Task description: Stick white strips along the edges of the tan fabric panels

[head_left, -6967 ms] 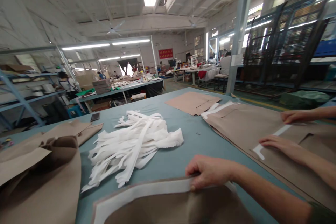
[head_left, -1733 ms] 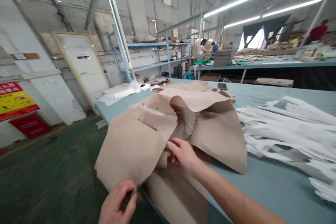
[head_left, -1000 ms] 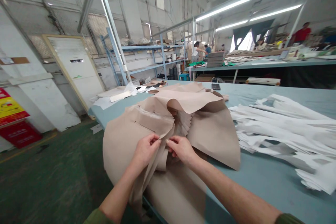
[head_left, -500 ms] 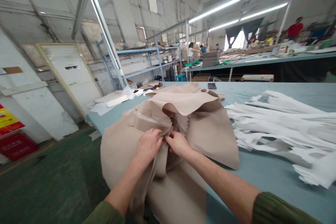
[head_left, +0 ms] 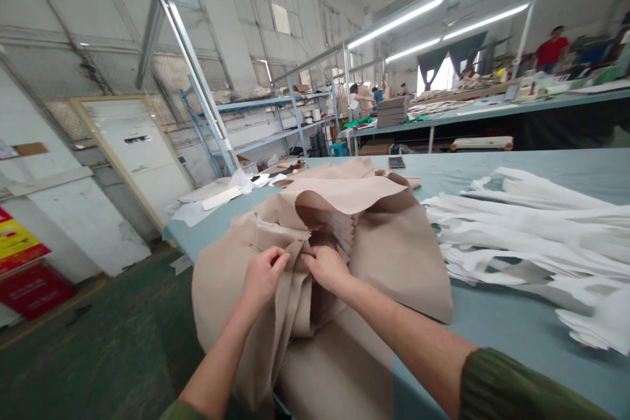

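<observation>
A large heap of beige fabric [head_left: 401, 256] lies bunched over the table's near left part and hangs over its front edge. My left hand [head_left: 266, 275] pinches a fold of this fabric between thumb and fingers. Close beside it, my right hand [head_left: 325, 267] grips a neighbouring edge, its fingertips partly hidden in the folds. Between the hands the cloth is gathered into narrow upright pleats. A zigzag-cut edge shows just beyond my right hand, under a raised, curling flap.
White cut fabric pieces [head_left: 522, 230] are piled on the blue-grey table [head_left: 492, 335] at right. Papers and scraps [head_left: 221, 199] lie at the far left corner. Behind stand a blue shelf rack [head_left: 256, 105], another worktable [head_left: 472, 115] and several people. Green floor is at left.
My left hand has moved slightly left and down, drawing the fold with it. My right hand has shifted a little left. The gap in the cloth beyond the hands has widened.
</observation>
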### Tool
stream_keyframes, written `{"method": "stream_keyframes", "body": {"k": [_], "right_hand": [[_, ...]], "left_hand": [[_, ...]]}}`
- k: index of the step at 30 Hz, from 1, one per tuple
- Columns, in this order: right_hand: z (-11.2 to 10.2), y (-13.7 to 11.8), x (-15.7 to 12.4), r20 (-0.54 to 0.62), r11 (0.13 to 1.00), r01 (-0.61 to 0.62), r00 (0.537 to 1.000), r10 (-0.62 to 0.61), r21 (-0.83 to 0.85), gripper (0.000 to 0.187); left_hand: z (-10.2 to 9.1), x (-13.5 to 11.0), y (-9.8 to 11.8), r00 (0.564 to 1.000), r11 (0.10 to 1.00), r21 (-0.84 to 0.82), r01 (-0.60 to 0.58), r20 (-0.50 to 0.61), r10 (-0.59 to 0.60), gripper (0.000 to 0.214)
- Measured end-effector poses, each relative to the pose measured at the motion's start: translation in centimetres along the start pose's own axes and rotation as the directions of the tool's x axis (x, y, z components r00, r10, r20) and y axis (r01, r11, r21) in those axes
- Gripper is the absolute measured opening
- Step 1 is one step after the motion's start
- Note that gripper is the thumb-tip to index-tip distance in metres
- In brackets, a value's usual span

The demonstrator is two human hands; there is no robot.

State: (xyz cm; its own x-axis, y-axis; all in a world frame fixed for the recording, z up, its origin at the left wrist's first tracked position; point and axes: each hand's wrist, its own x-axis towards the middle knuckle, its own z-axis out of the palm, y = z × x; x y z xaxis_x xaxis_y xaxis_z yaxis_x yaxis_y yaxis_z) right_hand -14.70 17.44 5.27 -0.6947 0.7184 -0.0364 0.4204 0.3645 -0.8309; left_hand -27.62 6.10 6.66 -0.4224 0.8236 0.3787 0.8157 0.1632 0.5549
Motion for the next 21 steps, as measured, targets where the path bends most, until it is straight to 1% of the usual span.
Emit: {"method": "stream_keyframes", "body": {"k": [2, 4, 7, 11, 14, 17, 21], "right_hand": [[-0.1, -0.3, -0.3, -0.004, 0.999, 0.009, 1.000, -0.009, -0.035, 0.031], [-0.2, -0.1, -0.4, -0.011, 0.997, 0.010, 1.000, -0.011, -0.073, 0.032], [-0.5, 0.6, -0.4, -0.020, 0.992, 0.008, 1.000, -0.011, -0.127, 0.031], [-0.6, 1.6, -0.1, -0.022, 0.983, 0.015, 1.000, -0.020, -0.183, 0.031], [-0.5, 2.1, 0.2, -0.025, 0.976, 0.027, 0.999, -0.033, -0.217, 0.032], [-0.2, 2.3, 0.4, -0.022, 0.969, 0.041, 0.999, -0.048, -0.243, 0.032], [-0.1, 2.2, 0.7, -0.008, 0.964, 0.065, 0.998, -0.070, -0.259, 0.030]], "left_hand": [[-0.3, -0.4, 0.4, 1.000, 0.999, 0.042, -0.018, 0.021, 0.017, 0.025], [-0.9, -0.4, 0.5, 0.999, 0.997, 0.080, -0.024, 0.028, 0.022, 0.025], [-3.0, 0.3, -0.2, 1.000, 0.993, 0.119, 0.019, -0.012, -0.018, 0.030], [-6.8, 1.6, -2.4, 0.993, 0.983, 0.148, 0.112, -0.065, -0.103, 0.036], [-9.2, 1.9, -4.2, 0.981, 0.966, 0.181, 0.183, -0.098, -0.167, 0.035], [-11.1, 1.7, -5.7, 0.962, 0.939, 0.221, 0.262, -0.136, -0.237, 0.032], [-13.3, 1.4, -7.8, 0.922, 0.885, 0.271, 0.378, -0.193, -0.335, 0.033]]}}
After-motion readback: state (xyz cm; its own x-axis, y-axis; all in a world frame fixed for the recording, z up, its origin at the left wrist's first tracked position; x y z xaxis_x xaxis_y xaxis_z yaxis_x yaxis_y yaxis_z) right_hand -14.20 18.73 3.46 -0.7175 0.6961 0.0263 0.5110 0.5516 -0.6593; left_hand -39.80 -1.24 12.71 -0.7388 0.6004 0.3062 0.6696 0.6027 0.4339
